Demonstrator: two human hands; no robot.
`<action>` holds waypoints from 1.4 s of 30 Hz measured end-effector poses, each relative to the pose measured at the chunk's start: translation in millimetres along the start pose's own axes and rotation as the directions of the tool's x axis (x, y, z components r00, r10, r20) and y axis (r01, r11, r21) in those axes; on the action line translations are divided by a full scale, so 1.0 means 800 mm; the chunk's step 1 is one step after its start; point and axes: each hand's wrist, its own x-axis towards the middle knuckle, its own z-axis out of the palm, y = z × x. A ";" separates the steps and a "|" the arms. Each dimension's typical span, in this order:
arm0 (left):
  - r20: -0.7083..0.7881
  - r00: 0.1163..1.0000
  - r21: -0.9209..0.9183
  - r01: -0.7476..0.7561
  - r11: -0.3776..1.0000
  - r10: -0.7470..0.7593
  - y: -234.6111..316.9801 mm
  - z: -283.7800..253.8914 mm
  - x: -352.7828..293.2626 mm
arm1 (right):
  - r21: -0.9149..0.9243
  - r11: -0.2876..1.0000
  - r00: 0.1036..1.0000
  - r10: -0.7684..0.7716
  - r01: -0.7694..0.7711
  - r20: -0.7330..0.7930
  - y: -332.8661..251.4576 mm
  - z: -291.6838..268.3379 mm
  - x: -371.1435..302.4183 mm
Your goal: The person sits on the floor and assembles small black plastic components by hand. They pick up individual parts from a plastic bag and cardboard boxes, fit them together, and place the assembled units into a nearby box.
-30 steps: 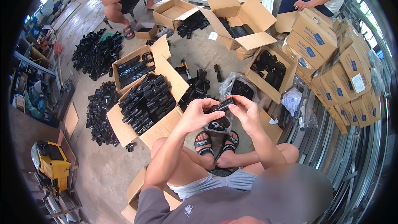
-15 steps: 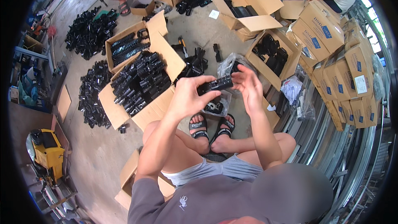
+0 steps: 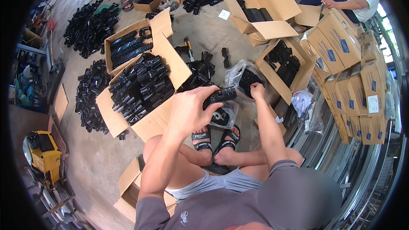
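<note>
My left hand [image 3: 189,108] is wrapped round a glossy black tubular part [image 3: 226,95], held above my feet. My right hand [image 3: 257,91] is at the near edge of a clear plastic bag [image 3: 233,76] filled with small black pieces [image 3: 249,79]. Its fingers are pinched together; whatever they hold is hidden. Below the tubular part, a second clear bag [image 3: 231,121] lies on the floor with round black pieces [image 3: 220,116] in it.
Left of me stands a carton [image 3: 155,117] heaped with black parts, with loose piles [image 3: 91,98] beside it. An open carton [image 3: 294,86] sits at the right. Beyond are stacked cartons [image 3: 336,47] and a seated person [image 3: 358,2]. A yellow machine [image 3: 44,159] stands far left.
My right hand has left the black tubular part and moved down to the plastic bag, its spread fingers now closed. My left hand still holds the part, slightly lower and farther left.
</note>
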 end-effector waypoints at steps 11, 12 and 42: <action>0.019 0.998 0.020 0.051 0.998 -0.052 0.001 -0.006 0.013 | -0.188 0.950 0.940 0.283 -0.248 0.189 -0.027 0.033 0.001; 0.037 0.995 0.013 0.087 0.996 -0.088 0.005 -0.007 0.016 | -0.174 0.946 0.937 0.302 -0.272 0.176 -0.024 0.030 0.007; 0.059 0.995 0.098 -0.086 0.991 0.081 0.003 0.020 -0.014 | 0.097 0.249 0.267 -0.908 0.964 -0.322 -0.269 -0.251 -0.267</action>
